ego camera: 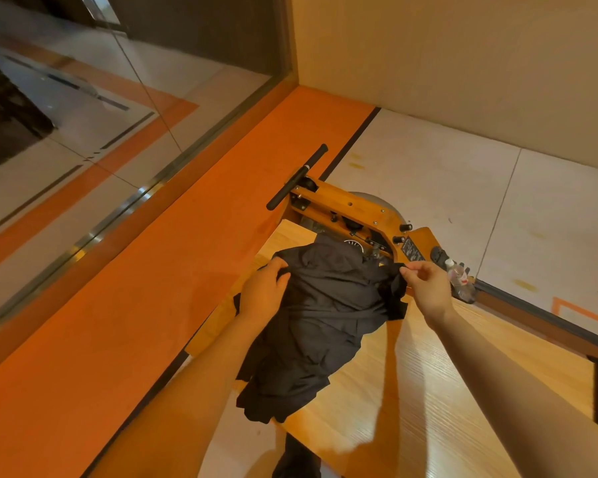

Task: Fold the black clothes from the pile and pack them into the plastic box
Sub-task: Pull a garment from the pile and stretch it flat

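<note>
A crumpled black garment (325, 315) lies spread over a light wooden table (428, 391), its lower end hanging past the table's left edge. My left hand (265, 293) grips the garment's upper left edge with curled fingers. My right hand (427, 286) pinches the upper right corner of the cloth between thumb and fingers. Both hands hold the cloth at its far end, spread apart. No plastic box is in view.
A wooden rowing machine (356, 215) with a black handle bar (297, 177) stands just beyond the table. A clear plastic bottle (458, 276) stands at its right end. Orange floor (187, 253) runs along a glass wall on the left.
</note>
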The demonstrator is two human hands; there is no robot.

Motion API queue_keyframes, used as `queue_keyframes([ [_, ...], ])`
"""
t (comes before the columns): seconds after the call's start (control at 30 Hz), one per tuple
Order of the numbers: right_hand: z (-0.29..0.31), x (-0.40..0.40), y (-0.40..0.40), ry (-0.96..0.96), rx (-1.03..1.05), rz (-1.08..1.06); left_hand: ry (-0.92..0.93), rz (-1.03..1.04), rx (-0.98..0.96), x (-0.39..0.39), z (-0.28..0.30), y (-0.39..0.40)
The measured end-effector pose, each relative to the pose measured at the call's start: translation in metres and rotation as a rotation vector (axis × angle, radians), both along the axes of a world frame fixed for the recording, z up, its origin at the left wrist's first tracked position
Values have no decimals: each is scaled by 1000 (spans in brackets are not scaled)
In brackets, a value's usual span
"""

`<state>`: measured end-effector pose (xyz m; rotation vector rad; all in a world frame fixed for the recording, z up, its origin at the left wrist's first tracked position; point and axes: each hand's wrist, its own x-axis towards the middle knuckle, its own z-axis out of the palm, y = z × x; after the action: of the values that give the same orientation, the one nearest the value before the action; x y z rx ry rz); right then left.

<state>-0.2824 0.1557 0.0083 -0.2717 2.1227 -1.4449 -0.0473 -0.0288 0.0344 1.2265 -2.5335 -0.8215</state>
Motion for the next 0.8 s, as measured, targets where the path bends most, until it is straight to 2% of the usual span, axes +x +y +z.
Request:
queue_keyframes([
  [0.3, 5, -28, 8, 29, -21, -99, -74, 86, -106, -24, 13, -36],
  [0.37, 3, -31, 10, 18, -33, -125, -111, 10, -127, -24, 8, -23],
  [0.53, -7, -30, 12, -4, -13, -136, -318, -369, -246, -14, -23, 24],
  [0.63, -12, -25, 15, -11, 0, -116, -411, -424, -266, -6, -43, 49],
  [0.8, -17, -25, 21, -33, 1, -113, -252, -326, -334, -8, -43, 47],
])
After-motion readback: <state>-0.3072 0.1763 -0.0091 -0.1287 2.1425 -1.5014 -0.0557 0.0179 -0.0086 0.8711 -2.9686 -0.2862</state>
